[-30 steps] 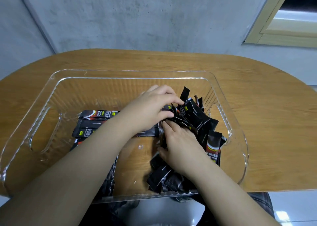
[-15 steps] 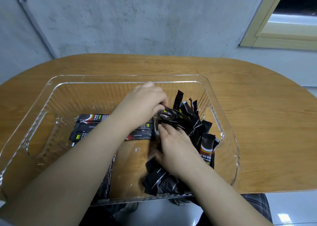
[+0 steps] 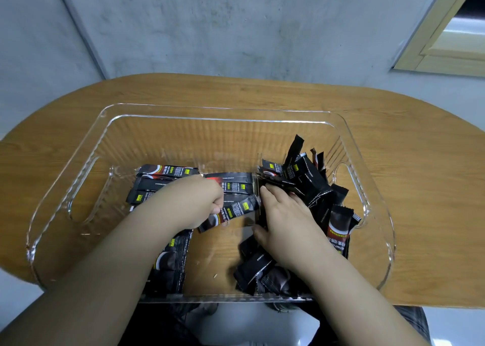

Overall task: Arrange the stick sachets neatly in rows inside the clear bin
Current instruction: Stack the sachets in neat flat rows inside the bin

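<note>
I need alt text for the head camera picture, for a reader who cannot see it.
Two bare hands sort black stick sachets inside a clear bin on a wooden table. The left hand pinches one sachet beside flat rows; the right hand rests against a loose pile.

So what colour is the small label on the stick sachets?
Yellow-green, on black stick sachets; the head view, the only one, shows it.

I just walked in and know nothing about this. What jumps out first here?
A big clear bin sits on a wooden table. A jumbled heap of black stick sachets fills its right side, under the right hand. The left hand pinches one sachet beside flat rows.
</note>
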The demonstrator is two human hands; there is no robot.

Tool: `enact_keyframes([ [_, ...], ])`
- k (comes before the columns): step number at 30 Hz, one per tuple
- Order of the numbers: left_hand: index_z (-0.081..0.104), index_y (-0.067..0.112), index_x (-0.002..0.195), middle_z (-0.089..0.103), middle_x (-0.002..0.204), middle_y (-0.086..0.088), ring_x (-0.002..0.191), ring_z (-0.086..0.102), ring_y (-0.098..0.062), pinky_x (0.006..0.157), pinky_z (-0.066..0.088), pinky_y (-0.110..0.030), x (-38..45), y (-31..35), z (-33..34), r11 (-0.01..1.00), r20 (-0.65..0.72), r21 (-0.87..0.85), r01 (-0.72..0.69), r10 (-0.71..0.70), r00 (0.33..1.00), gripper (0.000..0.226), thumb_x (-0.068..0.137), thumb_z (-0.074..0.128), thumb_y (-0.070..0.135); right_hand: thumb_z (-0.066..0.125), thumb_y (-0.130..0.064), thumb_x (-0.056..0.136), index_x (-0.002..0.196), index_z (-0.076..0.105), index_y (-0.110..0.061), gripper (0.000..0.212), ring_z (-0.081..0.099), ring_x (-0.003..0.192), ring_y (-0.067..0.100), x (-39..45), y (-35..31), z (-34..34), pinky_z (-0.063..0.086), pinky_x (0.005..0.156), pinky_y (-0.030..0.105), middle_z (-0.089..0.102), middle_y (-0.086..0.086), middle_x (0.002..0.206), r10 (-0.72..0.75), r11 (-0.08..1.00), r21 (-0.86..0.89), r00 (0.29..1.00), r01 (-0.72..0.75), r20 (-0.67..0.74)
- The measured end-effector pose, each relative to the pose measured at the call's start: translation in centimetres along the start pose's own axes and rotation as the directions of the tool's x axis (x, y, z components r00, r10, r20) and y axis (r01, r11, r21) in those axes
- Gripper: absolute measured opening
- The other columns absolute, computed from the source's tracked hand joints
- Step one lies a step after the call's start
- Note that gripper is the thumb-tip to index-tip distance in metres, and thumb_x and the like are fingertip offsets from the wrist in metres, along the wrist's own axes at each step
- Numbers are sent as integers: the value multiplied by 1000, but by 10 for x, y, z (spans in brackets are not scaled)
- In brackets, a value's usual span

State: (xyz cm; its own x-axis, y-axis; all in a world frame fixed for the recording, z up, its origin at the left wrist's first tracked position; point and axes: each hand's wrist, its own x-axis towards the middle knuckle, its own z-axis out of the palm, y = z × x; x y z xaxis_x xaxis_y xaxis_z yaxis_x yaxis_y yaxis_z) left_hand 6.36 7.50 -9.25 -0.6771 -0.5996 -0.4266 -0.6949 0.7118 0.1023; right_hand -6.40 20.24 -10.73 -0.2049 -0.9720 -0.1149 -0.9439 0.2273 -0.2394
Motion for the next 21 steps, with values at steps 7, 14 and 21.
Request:
enact_keyframes([
  [7, 55, 30, 94, 58, 107, 2, 99, 45, -17, 80, 40, -28, 9, 14, 5, 977, -69, 179, -116, 130, 989, 9, 94, 52, 21, 50, -34, 92, 150, 10, -13, 74, 11, 144, 14, 0, 4, 0, -2, 116, 26, 13, 1, 156, 3, 1000, 20, 1000, -3, -1],
  [14, 55, 25, 109, 52, 101, 8, 105, 44, -15, 86, 38, -31, 8, 17, 10, 970, -75, 115, -214, 223, 972, 28, 85, 65, 36, 49, -34, 93, 151, 9, -11, 74, 5, 145, 12, 0, 4, -1, -4, 115, 25, 8, 3, 158, 0, 1000, 29, 1000, -1, 12],
  [21, 56, 27, 106, 52, 103, 9, 107, 48, -16, 91, 41, -39, 22, 28, -16, 948, -426, -78, -309, 248, 870, 18, 89, 60, 31, 49, -34, 93, 150, 10, -12, 73, 7, 145, 14, 0, 3, -2, -4, 115, 26, 9, 3, 157, -6, 1000, 28, 1000, 6, -2],
])
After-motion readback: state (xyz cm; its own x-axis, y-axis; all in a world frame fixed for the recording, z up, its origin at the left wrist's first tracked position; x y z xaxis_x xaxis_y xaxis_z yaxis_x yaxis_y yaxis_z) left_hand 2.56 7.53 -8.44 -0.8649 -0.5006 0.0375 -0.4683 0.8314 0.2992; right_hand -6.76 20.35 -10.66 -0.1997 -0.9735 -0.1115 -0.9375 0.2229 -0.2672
